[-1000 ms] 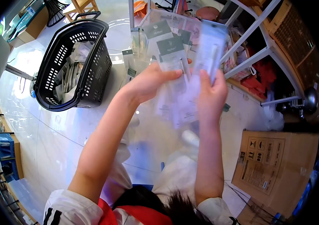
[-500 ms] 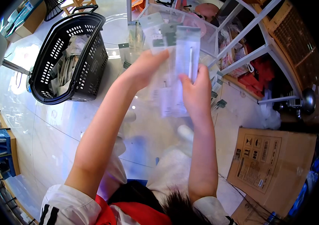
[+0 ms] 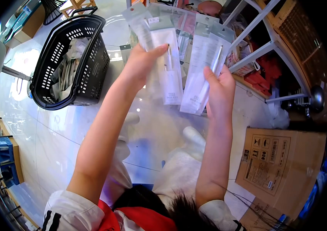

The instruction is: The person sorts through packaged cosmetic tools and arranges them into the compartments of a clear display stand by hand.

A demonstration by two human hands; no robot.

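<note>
My left hand [image 3: 142,65] is closed, its thumb lying across a few clear plastic packets [image 3: 173,86] with grey-green top strips. A slim, pen-like stick with a dark tip shows through the front one. In my right hand [image 3: 221,86] are more such packets [image 3: 194,94], pinched near their right edge. Behind the plastic of the top one lies a thin silver-white stick [image 3: 218,56]. Both fans of packets are held above the floor, side by side with a narrow gap between them. The exact kind of stick is hard to make out.
A black shopping basket [image 3: 96,73] with many flat packets [image 3: 69,71] inside stands on the tiled floor to the left. At the right are a white-framed shelf [image 3: 257,59] and a cardboard box [image 3: 282,165]. Another grey-topped packet [image 3: 125,50] shows beyond my left hand.
My hands have moved apart, the right one shifting right. The packets, overlapping and blurred before, are now split into two separate fans, one in each hand.
</note>
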